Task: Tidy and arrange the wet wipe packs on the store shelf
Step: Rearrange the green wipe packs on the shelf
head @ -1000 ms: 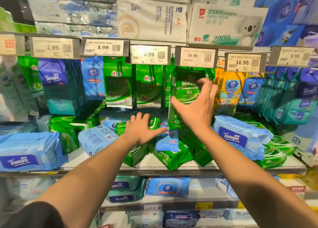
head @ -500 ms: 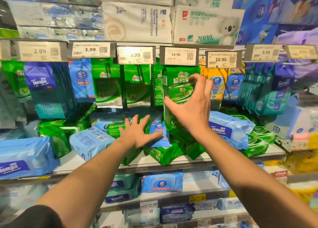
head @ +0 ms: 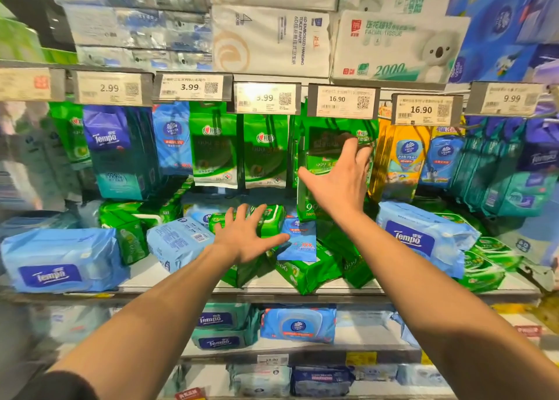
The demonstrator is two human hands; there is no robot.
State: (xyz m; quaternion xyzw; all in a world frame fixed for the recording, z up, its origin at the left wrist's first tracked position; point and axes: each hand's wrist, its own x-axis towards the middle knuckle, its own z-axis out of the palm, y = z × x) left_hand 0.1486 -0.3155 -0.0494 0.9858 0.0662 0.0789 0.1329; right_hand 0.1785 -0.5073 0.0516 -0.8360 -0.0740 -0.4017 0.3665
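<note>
From the head camera, both arms reach into the middle shelf (head: 187, 291). The right hand (head: 338, 182) is up high, fingers spread wide and straight, palm flat against a tall green pack (head: 332, 145) standing upright below the 16.90 tag (head: 344, 101). The left hand (head: 245, 236) is lower, fingers also fanned out, pressing down on a small green pack (head: 272, 216) lying in the jumble, its thumb touching a blue sachet (head: 298, 239) just beside it. Neither hand is curled round anything, though the right fingertips blur a little at the pack's top edge, so I won't swear to that. The wipe packs lie heaped and tilted along the shelf front, a blue Tempo pack (head: 423, 236) on the right hanging near the lip. Here's the danger: that tall pack is only being propped, and if the palm slips it could topple onto the heap and nudge the tilted green ones off the edge.
</note>
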